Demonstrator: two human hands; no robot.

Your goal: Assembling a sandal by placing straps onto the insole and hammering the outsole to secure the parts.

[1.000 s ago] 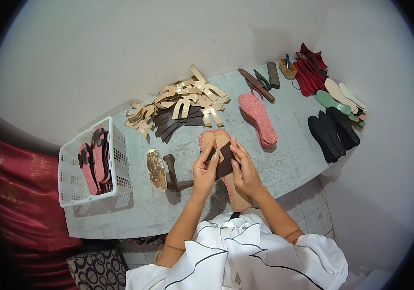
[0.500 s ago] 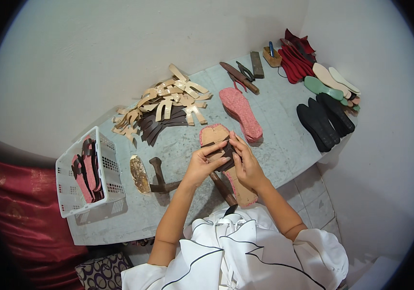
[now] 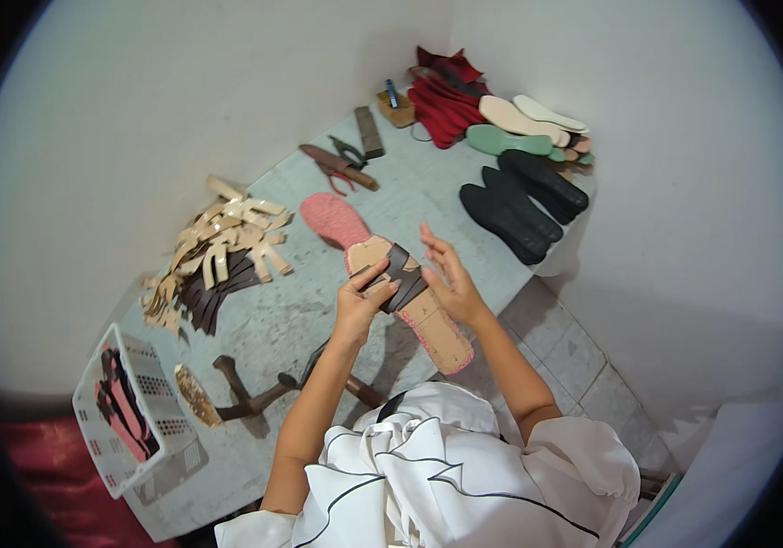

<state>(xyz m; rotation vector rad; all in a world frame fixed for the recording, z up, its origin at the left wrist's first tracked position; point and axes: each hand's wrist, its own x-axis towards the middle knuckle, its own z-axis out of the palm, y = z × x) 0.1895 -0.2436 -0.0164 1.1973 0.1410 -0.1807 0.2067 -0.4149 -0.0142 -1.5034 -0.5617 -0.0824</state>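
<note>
My left hand [image 3: 361, 301] is closed on a sandal insole [image 3: 435, 331], tan with a pinkish-red edge, tilted above the near side of the table. A dark brown strap [image 3: 408, 290] with crossing bands wraps over its middle, and my left fingers and thumb press on that strap. Just right of it, my right hand [image 3: 453, 285] is open, fingers stretched upward and apart; whether its thumb side touches the strap's edge I cannot tell. Beyond the insole's far end lies a pink sole [image 3: 332, 217], partly covered by it.
Cut tan straps [image 3: 227, 233] and dark brown straps [image 3: 218, 288] are piled left. A white basket [image 3: 158, 402] holds pink-and-dark sandals. Nearby stand an iron shoe anvil [image 3: 245, 402] and a hammer [image 3: 364, 393]. Farther off: a knife [image 3: 341, 166], pliers [image 3: 347, 151], black soles [image 3: 510, 219], red pieces [image 3: 446, 105].
My view has turned right, so the table's things appear farther left. My right hand has come off the strap and its fingers have spread; my left hand keeps its hold on the insole.
</note>
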